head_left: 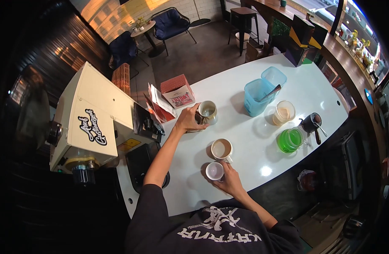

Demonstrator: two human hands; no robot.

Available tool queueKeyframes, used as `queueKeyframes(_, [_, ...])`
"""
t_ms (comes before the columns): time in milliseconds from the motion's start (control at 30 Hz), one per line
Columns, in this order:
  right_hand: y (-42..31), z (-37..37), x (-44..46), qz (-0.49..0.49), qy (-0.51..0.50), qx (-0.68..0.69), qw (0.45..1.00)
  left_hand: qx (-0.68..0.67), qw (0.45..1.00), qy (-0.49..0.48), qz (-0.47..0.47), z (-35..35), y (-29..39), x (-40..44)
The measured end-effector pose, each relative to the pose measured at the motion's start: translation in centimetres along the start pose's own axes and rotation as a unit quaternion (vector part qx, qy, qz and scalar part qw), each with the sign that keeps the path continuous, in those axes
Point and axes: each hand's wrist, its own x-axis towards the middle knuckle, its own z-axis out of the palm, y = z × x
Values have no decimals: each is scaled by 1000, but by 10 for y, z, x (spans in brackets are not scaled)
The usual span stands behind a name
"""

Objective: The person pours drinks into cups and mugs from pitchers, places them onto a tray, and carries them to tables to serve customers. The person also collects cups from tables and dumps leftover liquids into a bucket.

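Note:
Toward the far side of the white table, my left hand [188,120] is closed around a greyish mug [208,113], thumb on its near side. Something darker beneath that hand is mostly hidden. My right hand [230,181] grips a small pale lilac cup [215,171] close to my body, its fingers partly hidden by the cup. Just beyond this cup stands a white mug [221,149] with light brown liquid in it, its handle pointing toward my right hand.
A cream grinder [91,114] stands at the left. Behind my left hand are a pink box [177,91] and a red-white bag [160,103]. Rightward are a blue open container [254,98], a clear cup [284,112], a green-filled glass jug [290,140] and a black-handled tool [311,122].

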Motion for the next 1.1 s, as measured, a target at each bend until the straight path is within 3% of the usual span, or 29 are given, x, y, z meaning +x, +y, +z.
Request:
queueKeyframes(67, [-2, 0, 1, -9, -4, -3, 1000, 19, 1000, 2, 3, -5, 6, -3])
queueKeyframes(133, [-3, 2, 2, 4, 0, -4, 1000, 24, 991, -89, -102, -24, 33, -3])
queueKeyframes(167, [-4, 3, 3, -5, -12, -9, 1000, 24, 990, -77, -113, -22, 30, -10])
queueKeyframes(267, [-9, 12, 7, 11, -3, -4, 1000, -17, 996, 3, -90, -10, 10, -43])
queueKeyframes(333, [-14, 21, 11, 16, 9, 2, 1000, -39, 987, 11, -158, -23, 26, -74])
queueKeyframes(367, [-16, 26, 15, 8, -5, 0, 1000, -77, 978, 79, -178, -25, 29, -94])
queueKeyframes(400, [-18, 31, 19, -2, 2, -2, 1000, -114, 963, 147, -196, -26, 34, -114])
queueKeyframes(467, [-24, 44, 29, -17, -5, -8, 1000, -177, 939, 191, -223, -38, 55, -158])
queueKeyframes(533, [-30, 61, 45, -36, 9, 11, 999, -265, 884, 272, -272, -42, 69, -204])
queueKeyframes(567, [-32, 70, 54, -81, 35, 20, 996, -264, 878, 284, -279, -44, 77, -225])
queueKeyframes(733, [-46, 113, 103, -83, -6, 14, 996, -301, 785, 390, -375, -38, 113, -297])
queueKeyframes(900, [-65, 137, 138, -66, -24, -5, 998, -322, 749, 417, -402, -23, 129, -323])
queueKeyframes(1100, [-65, 153, 160, -78, -29, -7, 997, -367, 746, 396, -390, -28, 136, -309])
